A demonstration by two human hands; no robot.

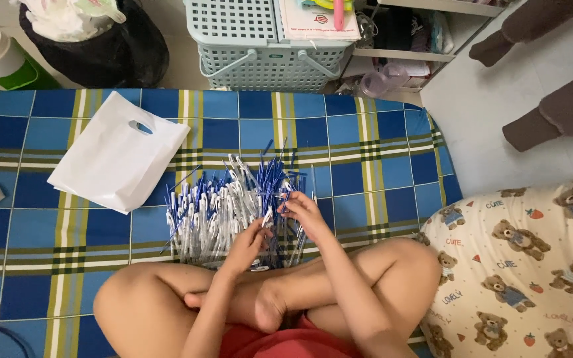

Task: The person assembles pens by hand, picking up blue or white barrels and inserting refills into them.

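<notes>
Crossed legs (pixel 266 298); both hands (pixel 280 225) pick pens (pixel 227 205) (bag (pixel 117 159) flat beside)

A white plastic bag (pixel 117 161) lies on the blue checked mat (pixel 379 142), a pale lattice basket (pixel 274 46) beyond it.

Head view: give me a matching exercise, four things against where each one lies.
Things:
1. white plastic bag
2. pile of pens
3. grey basket
4. bear-print pillow

Places:
A. on the floor beyond the mat's far edge
B. at the right, beside the person's knee
C. flat on the checked mat, left of the pile
D. in front of the crossed legs, under both hands

Pairs: 1-C, 2-D, 3-A, 4-B
</notes>
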